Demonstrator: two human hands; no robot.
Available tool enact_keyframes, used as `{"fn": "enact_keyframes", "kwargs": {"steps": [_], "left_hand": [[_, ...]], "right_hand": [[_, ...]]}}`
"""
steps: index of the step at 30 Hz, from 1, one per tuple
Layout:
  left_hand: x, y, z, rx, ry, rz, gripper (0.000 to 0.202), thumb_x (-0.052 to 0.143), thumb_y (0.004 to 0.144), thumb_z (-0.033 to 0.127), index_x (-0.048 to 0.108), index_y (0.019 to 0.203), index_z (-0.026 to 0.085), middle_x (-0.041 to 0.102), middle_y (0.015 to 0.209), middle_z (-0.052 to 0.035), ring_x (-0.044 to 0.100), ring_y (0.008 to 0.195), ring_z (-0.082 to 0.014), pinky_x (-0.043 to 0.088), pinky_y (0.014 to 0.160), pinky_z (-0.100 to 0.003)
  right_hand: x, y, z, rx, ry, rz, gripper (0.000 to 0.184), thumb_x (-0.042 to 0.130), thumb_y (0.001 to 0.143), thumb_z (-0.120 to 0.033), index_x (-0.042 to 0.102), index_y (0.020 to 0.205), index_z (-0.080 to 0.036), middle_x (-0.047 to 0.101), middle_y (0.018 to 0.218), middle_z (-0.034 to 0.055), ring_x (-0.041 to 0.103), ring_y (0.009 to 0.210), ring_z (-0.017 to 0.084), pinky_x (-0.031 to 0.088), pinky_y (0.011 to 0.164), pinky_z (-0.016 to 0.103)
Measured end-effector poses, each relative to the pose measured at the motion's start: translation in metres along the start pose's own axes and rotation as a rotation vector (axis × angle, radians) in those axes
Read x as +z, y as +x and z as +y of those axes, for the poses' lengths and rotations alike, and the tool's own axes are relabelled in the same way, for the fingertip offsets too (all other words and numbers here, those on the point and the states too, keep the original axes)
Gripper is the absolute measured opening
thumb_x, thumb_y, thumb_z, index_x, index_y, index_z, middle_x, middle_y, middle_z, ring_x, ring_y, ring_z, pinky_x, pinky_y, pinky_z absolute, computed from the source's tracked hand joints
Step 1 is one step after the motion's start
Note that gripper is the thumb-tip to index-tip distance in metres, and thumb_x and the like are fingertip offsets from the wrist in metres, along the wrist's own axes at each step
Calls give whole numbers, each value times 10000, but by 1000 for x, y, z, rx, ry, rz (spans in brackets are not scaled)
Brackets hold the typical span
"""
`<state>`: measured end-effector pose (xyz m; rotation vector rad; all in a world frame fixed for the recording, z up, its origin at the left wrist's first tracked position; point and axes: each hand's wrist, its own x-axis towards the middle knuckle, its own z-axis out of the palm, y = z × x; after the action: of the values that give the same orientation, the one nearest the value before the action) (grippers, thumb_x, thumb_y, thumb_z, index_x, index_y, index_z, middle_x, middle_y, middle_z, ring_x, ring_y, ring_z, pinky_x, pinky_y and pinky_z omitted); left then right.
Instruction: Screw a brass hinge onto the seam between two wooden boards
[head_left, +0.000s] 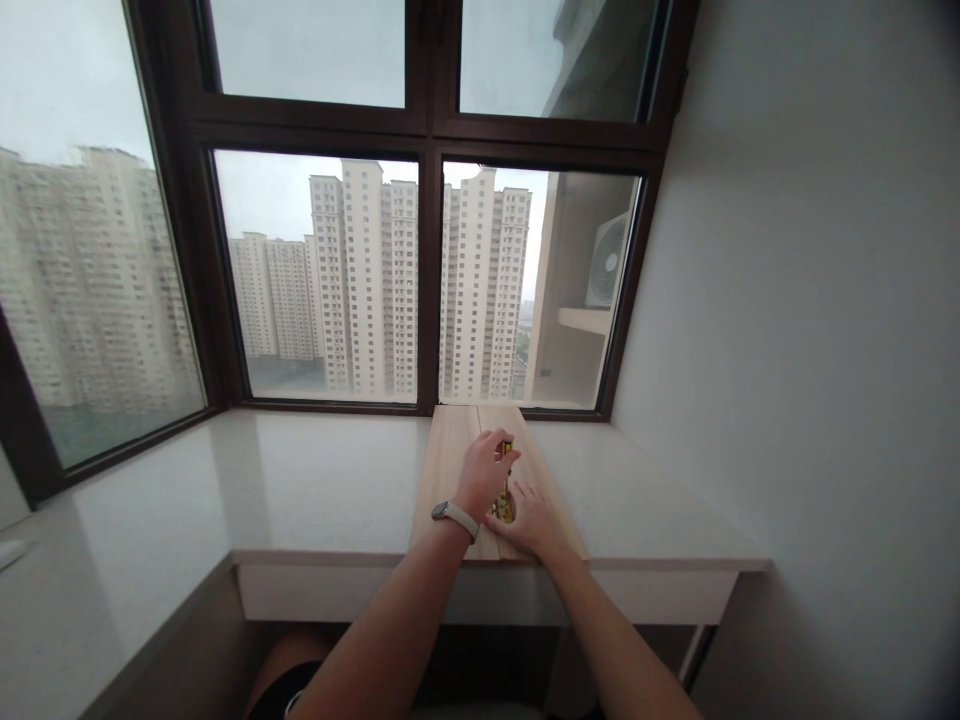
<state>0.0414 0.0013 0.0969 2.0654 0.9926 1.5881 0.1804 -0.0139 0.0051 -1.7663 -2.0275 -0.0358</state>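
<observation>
My left hand (486, 468) is closed, with thumb and fingers pinching a small yellow-and-black tool (508, 448). A thin, shaft-like part runs down from it toward a yellow-and-black piece (502, 506) on the wood. My right hand (531, 518) lies low over the boards, its thumb and fingers curved around that lower piece and touching it. Its exact kind is too small to make out. Beneath both hands are pale wooden boards (448, 475), side by side with a seam between them.
The boards rest on a white counter (337, 480), reaching from its front edge back to the dark window frame (429, 300). A white wall (795, 300) stands at the right. A watch (441, 510) is on my left wrist. Below the counter is a recess with my leg (289, 660).
</observation>
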Motion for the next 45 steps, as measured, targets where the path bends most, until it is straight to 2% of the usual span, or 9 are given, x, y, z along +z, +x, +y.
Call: {"fn": "enact_keyframes", "kwargs": {"steps": [5, 9, 12, 17, 23, 28, 33, 39, 45], "left_hand": [[1, 1, 0, 1, -89, -18, 175, 658, 872, 138, 674, 1026, 221, 691, 1012, -41, 669, 869, -145, 589, 761, -277], [-1, 4, -1, -13, -88, -41, 159, 683, 872, 175, 688, 1025, 217, 712, 1045, -51, 679, 902, -156, 589, 783, -294], [-4, 6, -1, -4, -43, -15, 110, 725, 855, 228, 703, 962, 214, 706, 1043, -53, 672, 915, -166, 578, 784, -302], [-9, 8, -4, -9, -17, 46, 64, 734, 845, 224, 707, 898, 200, 670, 986, -46, 654, 804, -135, 561, 724, -268], [-6, 8, -2, -3, 1, 32, 90, 711, 854, 188, 714, 941, 211, 664, 981, -39, 648, 807, -135, 560, 744, -270], [1, 8, 0, 10, -56, -10, 233, 664, 871, 121, 700, 1072, 234, 682, 990, -36, 661, 865, -141, 573, 774, -269], [3, 7, -1, 19, -135, -26, 123, 673, 888, 162, 715, 995, 206, 692, 1023, -51, 672, 875, -137, 585, 772, -271], [-1, 6, 2, 29, -31, 31, 95, 767, 832, 230, 736, 918, 204, 684, 994, -42, 664, 830, -137, 563, 777, -286], [2, 8, 2, 16, -13, 43, 91, 747, 842, 199, 734, 931, 211, 671, 956, -33, 662, 803, -129, 554, 766, -273]], "right_hand": [[1, -1, 1, -23, -15, 14, 885, 618, 741, -767, 539, 1404, -186, 557, 1393, 179, 469, 1309, 359, 313, 1089, 429], [2, 0, 1, -22, -22, 16, 891, 595, 741, -790, 563, 1375, -165, 576, 1359, 186, 491, 1278, 357, 325, 1079, 432], [1, 0, 1, -17, -18, 10, 881, 598, 734, -799, 580, 1353, -173, 582, 1348, 182, 500, 1264, 354, 338, 1066, 432], [0, -1, 1, -32, -17, 6, 879, 578, 749, -803, 573, 1370, -181, 576, 1362, 178, 483, 1285, 351, 323, 1081, 435], [3, -1, 3, -37, -3, 11, 890, 560, 747, -822, 575, 1367, -183, 587, 1349, 174, 492, 1278, 345, 328, 1079, 417], [3, -1, 4, -33, 3, 20, 925, 584, 743, -803, 538, 1406, -159, 555, 1395, 182, 475, 1298, 346, 303, 1100, 413], [6, 0, 5, -36, 14, 24, 936, 591, 742, -798, 530, 1411, -146, 549, 1400, 189, 480, 1290, 347, 314, 1088, 415], [11, 2, 9, -57, 28, 51, 928, 606, 724, -796, 537, 1395, -159, 578, 1357, 175, 503, 1256, 342, 333, 1068, 405], [15, 2, 11, -40, 18, 57, 961, 581, 713, -831, 541, 1399, -158, 565, 1375, 182, 488, 1273, 356, 325, 1079, 426]]}}
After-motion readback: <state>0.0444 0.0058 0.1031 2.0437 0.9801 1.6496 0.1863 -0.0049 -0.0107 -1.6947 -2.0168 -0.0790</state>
